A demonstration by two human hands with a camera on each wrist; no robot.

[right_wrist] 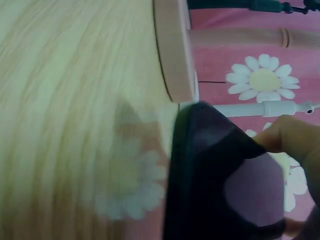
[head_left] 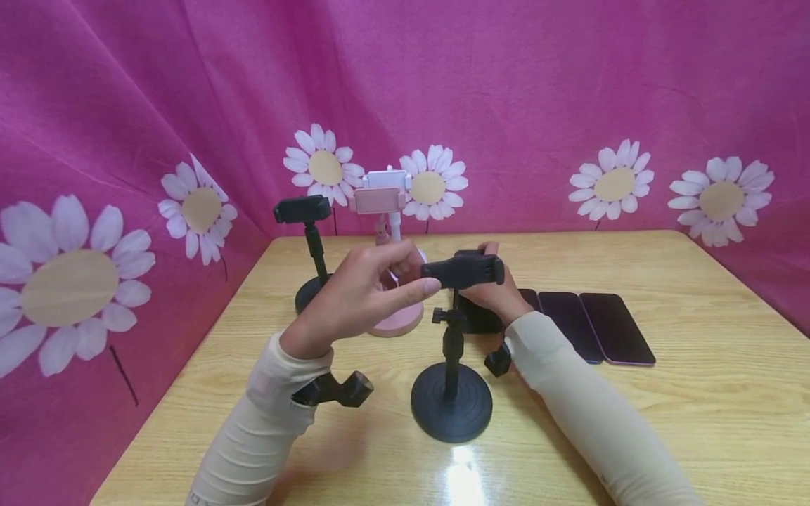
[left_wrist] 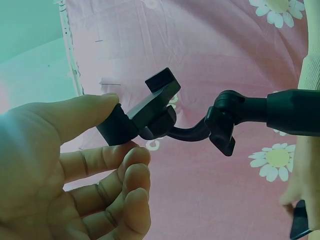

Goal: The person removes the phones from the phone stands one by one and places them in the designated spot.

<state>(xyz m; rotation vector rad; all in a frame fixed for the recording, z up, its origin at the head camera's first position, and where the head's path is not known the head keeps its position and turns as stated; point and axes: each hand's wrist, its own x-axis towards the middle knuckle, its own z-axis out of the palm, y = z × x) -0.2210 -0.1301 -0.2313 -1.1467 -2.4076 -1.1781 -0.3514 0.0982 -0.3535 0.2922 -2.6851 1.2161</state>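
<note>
My left hand (head_left: pixel 361 294) pinches one end of the black clamp (head_left: pixel 462 271) on a phone stand (head_left: pixel 452 393), thumb on one side and index finger on the other. The left wrist view shows that clamp (left_wrist: pixel 155 110) tilted on its curved neck, nothing between its jaws. Behind the stand, my right hand (head_left: pixel 506 295) grips a dark phone (right_wrist: pixel 215 185) by its edges. In the right wrist view the phone is tilted up from the table; the head view shows only part of it, and the clamp hides some of the right fingers.
Two dark phones (head_left: pixel 616 329) lie side by side at the right, with part of another (head_left: pixel 527 298) beside them. Further back stand a black phone stand (head_left: pixel 314 242), a pink one (head_left: pixel 380 202) and a white one (head_left: pixel 395 179). A pink flowered cloth (head_left: pixel 519 105) hangs around the table.
</note>
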